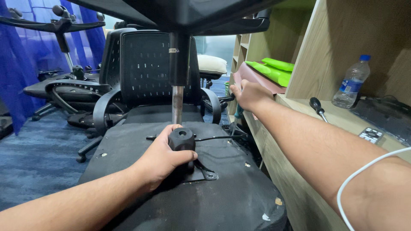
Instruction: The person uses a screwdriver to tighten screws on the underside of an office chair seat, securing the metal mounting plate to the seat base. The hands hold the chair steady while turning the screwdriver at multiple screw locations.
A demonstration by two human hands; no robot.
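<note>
**Left hand on an upturned chair seat, right hand at the shelf edge**

An office chair seat [141,171] lies upside down in front of the person, its black underside facing up and flecked with pale marks. The left hand [165,160] is closed around the black plastic mechanism knob [182,139] that rises from the metal mounting plate [205,173] in the middle of the seat. Just behind the knob a chrome gas lift column [177,105] stands upright, running into a black sleeve above it. A thin black lever rod [214,137] extends from the knob toward the right.

The right hand [248,95] is stretched out to the near corner of the wooden shelf unit [299,128]. Its fingers are curled shut around a slim tool whose handle shows blue-green below the fist; what kind of tool it is cannot be told.

On the shelf surface a clear plastic water bottle [352,83] with a blue cap stands upright; whether anything is in it cannot be told. Near it lie a black-handled screwdriver [317,107] and a small grey remote control [371,135]. Further back, bright green flat pieces [274,70] rest on a brownish board.

Behind the seat stands a black mesh-backed office chair [147,72], with more chair parts on the blue carpet [38,149] to the left. A white cable [364,171] crosses the right forearm.
</note>
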